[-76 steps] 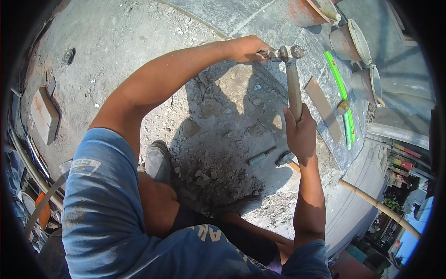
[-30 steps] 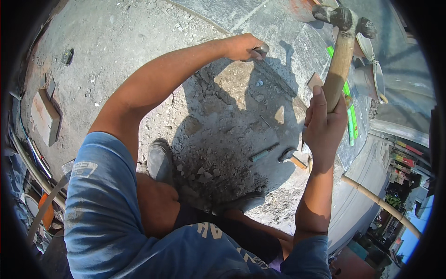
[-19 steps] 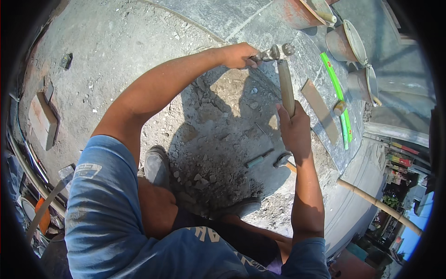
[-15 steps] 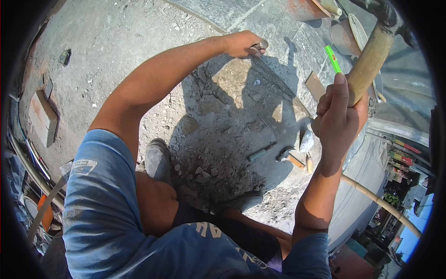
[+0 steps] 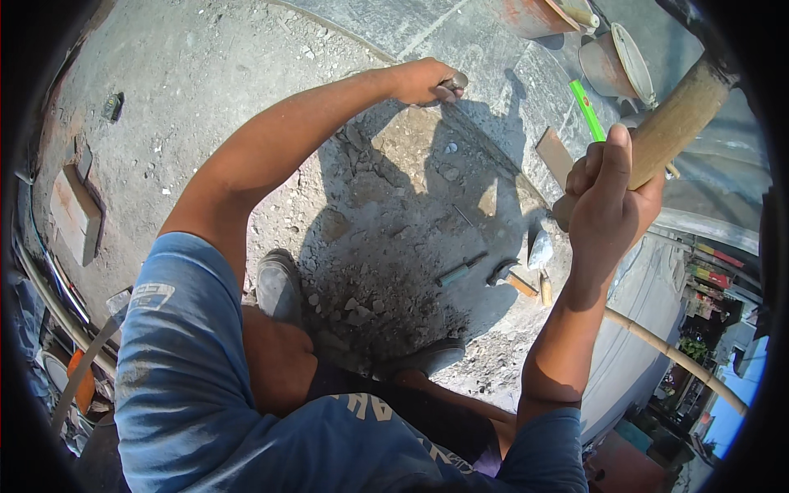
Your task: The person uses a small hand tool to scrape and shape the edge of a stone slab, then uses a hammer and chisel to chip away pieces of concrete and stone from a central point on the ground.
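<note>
My left hand (image 5: 421,80) is stretched out ahead, closed round a metal chisel (image 5: 456,81) whose rounded top end sticks out of the fist. Its lower end is hidden. Beneath that hand runs the broken edge of a concrete slab (image 5: 485,144). Raised at the right, my right hand (image 5: 606,201) grips the thick wooden handle of a hammer (image 5: 678,115), thumb along the wood. The hammer's dark head (image 5: 699,20) is partly cut off at the upper right rim.
On the rubble lie a rod-like tool (image 5: 462,269), a small hammer (image 5: 519,283) and a trowel (image 5: 540,251). A green level (image 5: 587,109), a brown tile (image 5: 555,156) and a bucket (image 5: 608,67) are beyond my right hand. A pale block (image 5: 74,215) lies left, a bamboo pole (image 5: 674,357) right.
My right hand has shifted slightly right, and the hammer handle leans further outward to the right. My left hand and the chisel have hardly moved.
</note>
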Motion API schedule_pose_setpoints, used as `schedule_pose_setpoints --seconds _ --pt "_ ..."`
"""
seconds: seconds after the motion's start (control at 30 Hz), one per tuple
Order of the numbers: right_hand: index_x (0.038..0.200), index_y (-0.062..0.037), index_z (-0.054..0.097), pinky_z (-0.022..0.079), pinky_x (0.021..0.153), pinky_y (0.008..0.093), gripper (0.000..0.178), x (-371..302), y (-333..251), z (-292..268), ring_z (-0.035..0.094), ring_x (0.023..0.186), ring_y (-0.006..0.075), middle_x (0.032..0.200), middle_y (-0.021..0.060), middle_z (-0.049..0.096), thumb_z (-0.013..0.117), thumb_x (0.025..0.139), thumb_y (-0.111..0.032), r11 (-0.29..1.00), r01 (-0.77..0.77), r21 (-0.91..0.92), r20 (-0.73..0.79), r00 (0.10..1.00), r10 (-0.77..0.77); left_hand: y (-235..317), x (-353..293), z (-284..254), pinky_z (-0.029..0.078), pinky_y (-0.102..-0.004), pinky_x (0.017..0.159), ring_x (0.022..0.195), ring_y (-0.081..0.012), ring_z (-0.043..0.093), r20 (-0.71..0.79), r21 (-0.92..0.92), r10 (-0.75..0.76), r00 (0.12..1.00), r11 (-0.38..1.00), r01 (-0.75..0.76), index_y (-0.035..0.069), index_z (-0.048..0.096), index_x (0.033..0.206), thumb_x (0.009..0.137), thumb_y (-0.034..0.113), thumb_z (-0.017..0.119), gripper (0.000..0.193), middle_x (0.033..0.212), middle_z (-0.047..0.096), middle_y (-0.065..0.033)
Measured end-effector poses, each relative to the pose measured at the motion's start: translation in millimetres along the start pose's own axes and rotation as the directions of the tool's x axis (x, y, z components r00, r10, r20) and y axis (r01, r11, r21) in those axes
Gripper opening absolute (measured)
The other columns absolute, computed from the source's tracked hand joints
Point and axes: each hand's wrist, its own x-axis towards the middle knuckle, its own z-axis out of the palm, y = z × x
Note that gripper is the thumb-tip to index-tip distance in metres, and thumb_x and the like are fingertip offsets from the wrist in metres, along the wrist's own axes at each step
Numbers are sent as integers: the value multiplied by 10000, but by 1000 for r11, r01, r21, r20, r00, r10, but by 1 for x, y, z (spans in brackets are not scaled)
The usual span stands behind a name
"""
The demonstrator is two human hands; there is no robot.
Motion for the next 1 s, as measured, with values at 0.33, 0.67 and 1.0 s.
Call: schedule_pose_setpoints --seconds 0.33,0.67,1.0 --pt "959 44 577 451 523 371 308 -47 98 -24 582 530 205 608 148 560 615 921 -259 798 -162 -581 322 855 408 17 2 7 501 -392 777 874 -237 652 31 -31 -92 995 995 93 8 599 1074 917 120 615 193 944 672 -156" --pt "891 -44 481 322 425 238 246 -21 -18 -54 401 478 79 611 14 445 600 947 -251 987 -152 -59 -128 981 144 24 -1 5 518 -391 852 970 -241 671 54 -69 2 999 998 1 21 570 1076 914 3 535 166 995 681 -146" --pt "942 37 558 470 532 397 281 -57 96 -33 637 600 381 647 232 602 607 927 -239 698 10 -716 333 884 329 54 2 4 522 -379 814 863 -238 672 152 143 -69 986 989 48 8 588 1061 911 43 538 162 941 682 -165"
